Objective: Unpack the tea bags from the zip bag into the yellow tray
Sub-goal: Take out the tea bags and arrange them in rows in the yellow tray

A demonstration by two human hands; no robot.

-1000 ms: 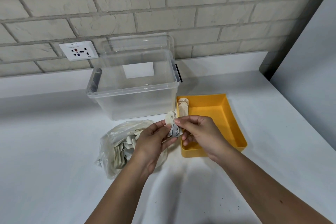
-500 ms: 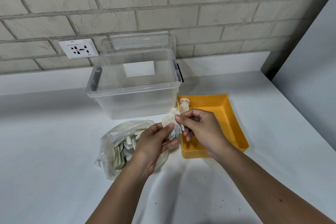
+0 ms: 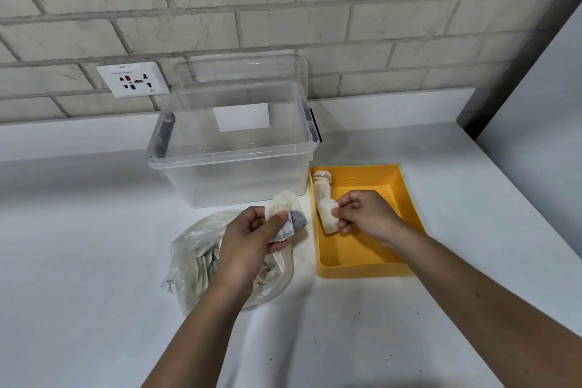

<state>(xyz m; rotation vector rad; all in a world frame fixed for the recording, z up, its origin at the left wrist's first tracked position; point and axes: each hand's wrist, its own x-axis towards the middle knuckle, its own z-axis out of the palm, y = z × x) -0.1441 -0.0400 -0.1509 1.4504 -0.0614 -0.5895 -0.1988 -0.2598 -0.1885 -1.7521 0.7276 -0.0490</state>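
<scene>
A clear zip bag (image 3: pixel 192 264) with several pale tea bags inside lies on the white counter. Above it my left hand (image 3: pixel 252 239) grips a small bunch of tea bags (image 3: pixel 288 211). To the right stands the yellow tray (image 3: pixel 406 195). My right hand (image 3: pixel 365 214) is over the tray's left half and pinches one tea bag (image 3: pixel 327 217) low inside it. Tea bags (image 3: pixel 322 186) lie in a row along the tray's left wall, at the far end.
A clear plastic storage box (image 3: pixel 233 148) with its lid leaning behind it stands just beyond the zip bag and tray. A wall socket (image 3: pixel 132 79) sits on the brick wall. A grey panel rises at the right edge of the counter.
My right hand pulled one tea bag away from the bunch in my left hand and carried it rightward and down into the tray. My left hand stayed over the zip bag.
</scene>
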